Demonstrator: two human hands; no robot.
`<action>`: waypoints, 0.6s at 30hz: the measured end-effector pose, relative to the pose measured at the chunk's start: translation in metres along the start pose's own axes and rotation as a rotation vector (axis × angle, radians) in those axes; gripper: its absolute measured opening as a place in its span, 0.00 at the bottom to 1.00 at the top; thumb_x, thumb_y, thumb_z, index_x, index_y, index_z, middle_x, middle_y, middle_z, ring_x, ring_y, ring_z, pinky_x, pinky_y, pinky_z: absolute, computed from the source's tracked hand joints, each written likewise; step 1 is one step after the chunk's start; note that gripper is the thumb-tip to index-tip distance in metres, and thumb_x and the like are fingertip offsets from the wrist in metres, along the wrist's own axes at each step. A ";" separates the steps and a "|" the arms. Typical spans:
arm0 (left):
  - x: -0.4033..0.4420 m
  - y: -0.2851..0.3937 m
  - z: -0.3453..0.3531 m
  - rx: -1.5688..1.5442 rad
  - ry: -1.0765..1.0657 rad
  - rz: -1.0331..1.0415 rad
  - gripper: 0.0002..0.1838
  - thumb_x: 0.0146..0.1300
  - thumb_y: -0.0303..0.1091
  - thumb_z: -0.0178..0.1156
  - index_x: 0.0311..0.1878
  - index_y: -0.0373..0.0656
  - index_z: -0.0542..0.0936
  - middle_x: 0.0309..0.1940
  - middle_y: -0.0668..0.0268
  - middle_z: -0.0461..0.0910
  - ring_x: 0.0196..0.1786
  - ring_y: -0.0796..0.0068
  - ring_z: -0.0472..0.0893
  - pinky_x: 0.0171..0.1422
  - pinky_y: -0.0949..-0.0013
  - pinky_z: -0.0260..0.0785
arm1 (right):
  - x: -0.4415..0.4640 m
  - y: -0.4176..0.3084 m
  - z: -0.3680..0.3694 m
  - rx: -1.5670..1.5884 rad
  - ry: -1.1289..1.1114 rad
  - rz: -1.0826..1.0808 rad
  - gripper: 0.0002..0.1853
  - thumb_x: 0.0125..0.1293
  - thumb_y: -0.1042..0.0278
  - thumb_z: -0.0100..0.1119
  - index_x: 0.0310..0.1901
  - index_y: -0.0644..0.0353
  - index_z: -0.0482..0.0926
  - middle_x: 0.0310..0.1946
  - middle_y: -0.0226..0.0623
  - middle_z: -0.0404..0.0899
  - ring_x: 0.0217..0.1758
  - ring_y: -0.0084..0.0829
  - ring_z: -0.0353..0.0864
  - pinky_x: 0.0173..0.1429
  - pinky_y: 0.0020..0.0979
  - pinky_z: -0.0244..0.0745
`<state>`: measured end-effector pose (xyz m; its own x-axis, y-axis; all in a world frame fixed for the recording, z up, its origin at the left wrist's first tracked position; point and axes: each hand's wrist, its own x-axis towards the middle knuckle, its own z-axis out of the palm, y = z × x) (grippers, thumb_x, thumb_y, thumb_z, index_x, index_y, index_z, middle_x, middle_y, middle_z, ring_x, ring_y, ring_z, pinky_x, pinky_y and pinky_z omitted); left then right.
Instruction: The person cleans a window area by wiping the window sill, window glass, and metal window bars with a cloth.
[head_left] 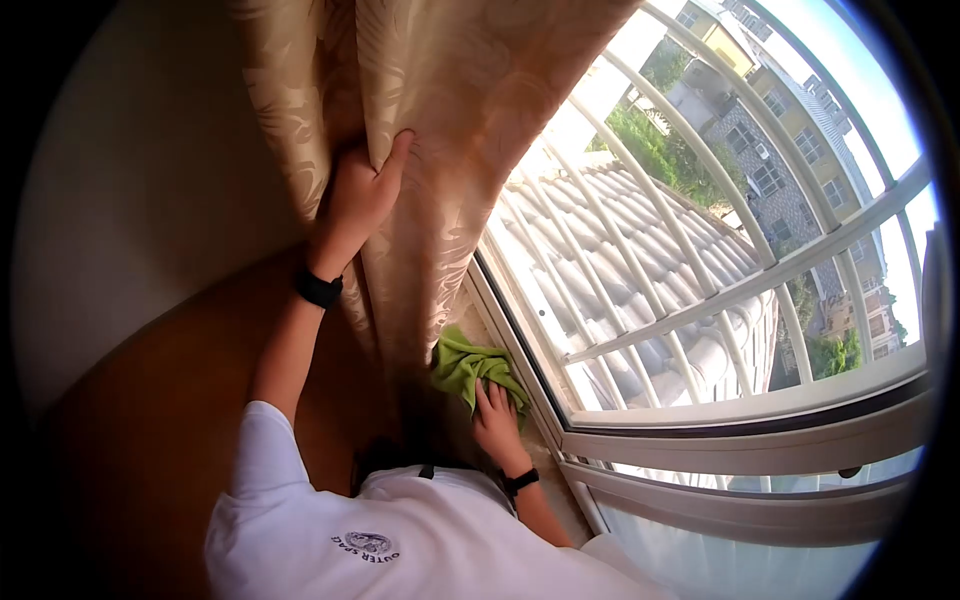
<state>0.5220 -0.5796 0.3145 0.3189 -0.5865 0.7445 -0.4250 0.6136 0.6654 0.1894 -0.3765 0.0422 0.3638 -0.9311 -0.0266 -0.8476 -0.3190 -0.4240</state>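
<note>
My left hand (362,195), raised, grips a fold of the patterned beige curtain (470,110). The thumb shows on the front of the fabric, while the fingers are hidden behind it. Lower down, my right hand (497,428) presses a crumpled green cloth (470,368) onto the window sill (482,318), close to the curtain's edge. Its fingers lie over the cloth, partly tucked into the folds. A black band circles each wrist.
Beside the sill runs the window frame (530,375), with white bars (640,270) beyond the opening. A sliding sash (740,450) stands at the lower right. Outside are a tiled roof (650,235) and buildings. A brown surface (190,400) lies at the left.
</note>
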 end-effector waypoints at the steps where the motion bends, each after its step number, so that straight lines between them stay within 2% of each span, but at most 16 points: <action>1: 0.017 -0.019 -0.014 -0.003 -0.013 -0.033 0.22 0.80 0.47 0.62 0.49 0.31 0.84 0.29 0.56 0.85 0.34 0.70 0.85 0.44 0.64 0.76 | 0.013 -0.007 0.001 -0.019 -0.017 0.036 0.38 0.72 0.68 0.57 0.83 0.50 0.60 0.81 0.53 0.58 0.85 0.58 0.55 0.79 0.62 0.60; 2: 0.028 -0.034 -0.026 -0.001 -0.033 -0.068 0.23 0.80 0.47 0.61 0.49 0.31 0.84 0.29 0.57 0.85 0.35 0.71 0.84 0.45 0.65 0.76 | 0.021 -0.009 0.002 -0.022 -0.025 0.038 0.38 0.72 0.68 0.56 0.83 0.49 0.60 0.82 0.53 0.58 0.85 0.57 0.55 0.79 0.62 0.60; 4: 0.063 -0.063 -0.044 -0.083 0.075 -0.017 0.24 0.81 0.49 0.60 0.49 0.31 0.84 0.29 0.64 0.85 0.36 0.75 0.82 0.47 0.67 0.75 | 0.040 -0.021 -0.001 -0.031 -0.022 0.052 0.37 0.72 0.68 0.56 0.83 0.49 0.61 0.82 0.52 0.58 0.85 0.56 0.54 0.80 0.61 0.59; 5: 0.083 -0.080 -0.057 -0.078 0.101 -0.019 0.25 0.81 0.50 0.60 0.48 0.31 0.84 0.31 0.66 0.85 0.38 0.75 0.82 0.48 0.68 0.74 | 0.053 -0.027 -0.006 0.028 -0.027 0.073 0.38 0.71 0.69 0.56 0.83 0.51 0.60 0.83 0.53 0.57 0.87 0.56 0.52 0.83 0.59 0.54; 7: 0.118 -0.132 -0.089 -0.095 0.120 -0.080 0.26 0.82 0.50 0.59 0.49 0.29 0.84 0.36 0.68 0.86 0.42 0.76 0.82 0.51 0.70 0.73 | 0.069 -0.038 0.011 0.004 -0.004 0.095 0.37 0.71 0.69 0.55 0.83 0.50 0.62 0.82 0.51 0.58 0.86 0.55 0.54 0.82 0.60 0.56; 11: 0.215 -0.252 -0.146 -0.058 0.182 -0.128 0.26 0.83 0.46 0.58 0.53 0.24 0.82 0.48 0.61 0.86 0.47 0.73 0.82 0.56 0.69 0.73 | 0.115 -0.058 0.013 0.010 0.034 0.218 0.37 0.70 0.72 0.54 0.82 0.50 0.64 0.81 0.51 0.61 0.85 0.53 0.56 0.83 0.56 0.57; 13: 0.261 -0.319 -0.173 0.072 0.186 -0.005 0.25 0.83 0.43 0.57 0.58 0.21 0.78 0.58 0.53 0.84 0.51 0.64 0.83 0.59 0.62 0.75 | 0.139 -0.071 0.016 0.056 0.084 0.283 0.37 0.68 0.73 0.53 0.81 0.51 0.65 0.79 0.51 0.63 0.84 0.54 0.58 0.83 0.54 0.56; 15: 0.316 -0.443 -0.215 0.275 0.061 0.152 0.21 0.81 0.36 0.55 0.55 0.19 0.78 0.52 0.43 0.87 0.47 0.65 0.85 0.53 0.61 0.75 | 0.159 -0.085 0.020 0.041 0.151 0.389 0.36 0.67 0.74 0.53 0.80 0.52 0.66 0.78 0.52 0.64 0.82 0.55 0.60 0.83 0.56 0.55; 16: 0.331 -0.481 -0.223 0.318 0.038 0.129 0.21 0.81 0.36 0.55 0.57 0.20 0.76 0.53 0.43 0.85 0.48 0.63 0.84 0.54 0.60 0.74 | 0.165 -0.091 0.026 0.032 0.151 0.453 0.37 0.67 0.74 0.52 0.79 0.53 0.66 0.78 0.52 0.64 0.82 0.55 0.60 0.83 0.57 0.56; 18: 0.352 -0.511 -0.228 0.379 0.010 0.040 0.22 0.81 0.37 0.56 0.60 0.22 0.74 0.56 0.43 0.83 0.51 0.61 0.82 0.56 0.57 0.73 | 0.174 -0.098 0.041 0.004 0.191 0.515 0.36 0.67 0.74 0.52 0.79 0.53 0.67 0.78 0.52 0.64 0.82 0.55 0.60 0.82 0.57 0.55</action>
<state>1.0447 -0.9788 0.2489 0.3034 -0.5598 0.7711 -0.7195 0.3959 0.5705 0.3522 -0.4999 0.0418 -0.1748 -0.9823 -0.0669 -0.8960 0.1869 -0.4028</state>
